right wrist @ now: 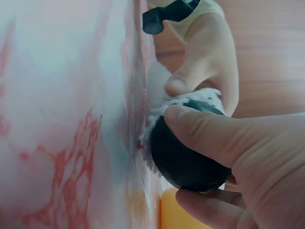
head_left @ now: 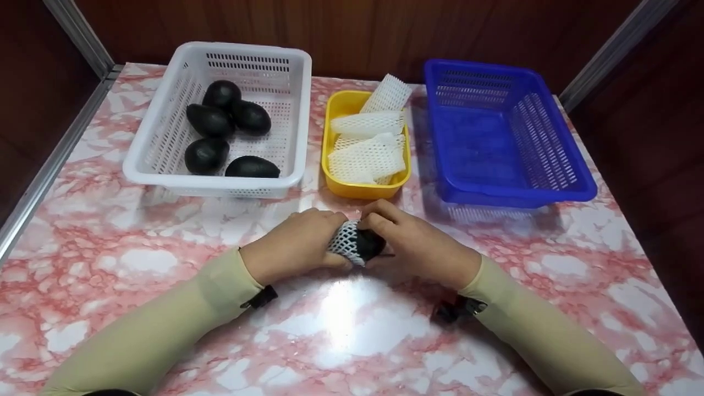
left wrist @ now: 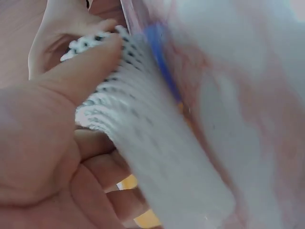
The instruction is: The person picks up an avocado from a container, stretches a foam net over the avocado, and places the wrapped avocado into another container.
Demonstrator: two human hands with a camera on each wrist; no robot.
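A: Where is the dark fruit [head_left: 370, 245] that's being handled?

B: Just on the near side of the yellow tub [head_left: 364, 191], between the two hands. One end sits inside a white foam net [head_left: 345, 242]; the other end is bare. I can't tell whether it touches the counter [head_left: 148, 261].

A: And the hands?

B: The left hand [head_left: 300, 241], on the near left of the tub, grips the net with its thumb and fingers around it. The right hand [head_left: 423, 245], on the near right, holds the fruit's bare end between thumb and fingers.

A: What's in the tub itself?

B: More foam nets [head_left: 367, 157], one of them leaning out past the far rim.

A: Anything beside it?

B: Left of the tub, a white basket [head_left: 220, 187] with five more dark fruits [head_left: 209, 121]. Right of it, a blue basket [head_left: 517, 196].
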